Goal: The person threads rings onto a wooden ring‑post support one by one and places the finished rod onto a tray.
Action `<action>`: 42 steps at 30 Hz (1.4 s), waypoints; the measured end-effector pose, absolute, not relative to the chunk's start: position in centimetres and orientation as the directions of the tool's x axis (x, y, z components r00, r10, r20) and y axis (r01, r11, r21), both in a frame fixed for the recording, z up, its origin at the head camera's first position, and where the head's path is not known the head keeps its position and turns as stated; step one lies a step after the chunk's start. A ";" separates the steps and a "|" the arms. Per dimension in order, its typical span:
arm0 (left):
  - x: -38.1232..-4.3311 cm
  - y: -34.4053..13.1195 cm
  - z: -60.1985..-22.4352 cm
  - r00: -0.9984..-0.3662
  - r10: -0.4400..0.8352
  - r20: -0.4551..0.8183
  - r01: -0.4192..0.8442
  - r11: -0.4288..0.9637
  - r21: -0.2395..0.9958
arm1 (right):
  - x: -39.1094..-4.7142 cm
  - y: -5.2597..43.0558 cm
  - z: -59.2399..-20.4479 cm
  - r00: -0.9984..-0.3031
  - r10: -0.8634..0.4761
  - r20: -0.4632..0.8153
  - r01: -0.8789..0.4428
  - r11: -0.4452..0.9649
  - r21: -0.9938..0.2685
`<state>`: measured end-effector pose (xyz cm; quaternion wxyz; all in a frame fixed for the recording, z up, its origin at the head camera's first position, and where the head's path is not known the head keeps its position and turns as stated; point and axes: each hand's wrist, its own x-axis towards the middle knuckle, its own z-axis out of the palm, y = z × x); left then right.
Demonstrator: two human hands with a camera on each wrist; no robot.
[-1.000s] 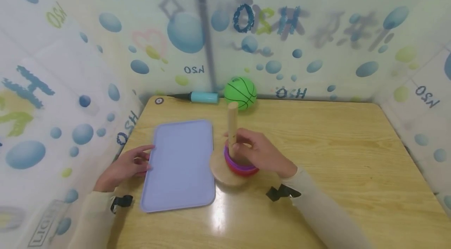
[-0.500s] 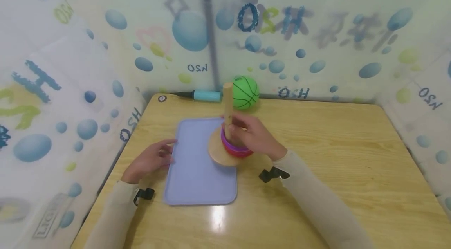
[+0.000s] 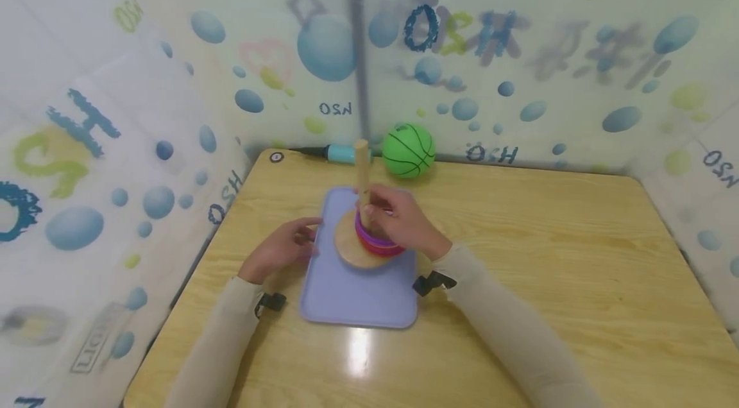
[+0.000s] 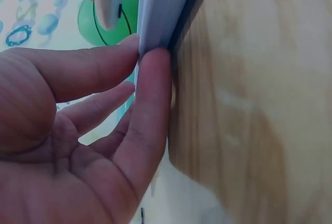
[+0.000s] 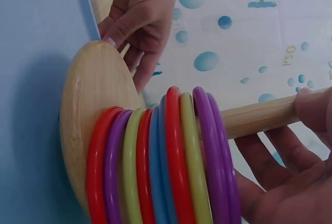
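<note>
My right hand (image 3: 399, 217) grips the wooden post (image 3: 362, 180) of a ring-stacking stand. The post carries a stack of colored plastic rings (image 5: 174, 162) in red, purple, yellow-green and blue. The stand's round wooden base (image 3: 349, 244) is close over a light blue tray (image 3: 360, 299), overlapping its upper middle in the head view. At the tray's left edge, my left hand (image 3: 281, 246) pinches the rim between thumb and fingers, thumb above and a finger beneath in the left wrist view. The right wrist view shows the base's shadow on the tray.
A green ball (image 3: 408, 151) with black lines sits at the table's back edge. Beside it lies a light blue cylinder (image 3: 340, 153) with a black tapered end, partly behind the post. Patterned curtains (image 3: 519, 61) enclose the wooden table (image 3: 548, 254) at the back and sides.
My left hand has moved the tray rightward, from beside the stand to under it. My right hand has raised the stand and shifted it slightly left. The head view has also shifted a little.
</note>
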<state>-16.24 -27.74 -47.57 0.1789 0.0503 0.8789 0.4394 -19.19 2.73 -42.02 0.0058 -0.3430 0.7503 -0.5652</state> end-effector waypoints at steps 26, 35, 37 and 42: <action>-16.3 -26.5 -47.8 -0.924 0.256 -0.284 -0.065 0.626 0.777 | -18.3 0.8 -44.0 -0.785 -0.553 0.279 -0.462 0.223 -0.858; -15.9 -26.2 -47.8 -0.924 0.249 -0.292 -0.080 0.619 0.781 | -18.1 1.4 -44.1 -0.787 -0.550 0.280 -0.472 0.244 -0.847; -15.9 -26.1 -47.6 -0.926 0.249 -0.284 -0.067 0.633 0.771 | -18.1 1.9 -44.0 -0.790 -0.543 0.284 -0.463 0.224 -0.858; -15.5 -26.4 -47.0 -0.939 0.244 -0.242 -0.035 0.631 0.775 | -17.9 4.8 -43.8 -0.801 -0.515 0.305 -0.463 0.210 -0.861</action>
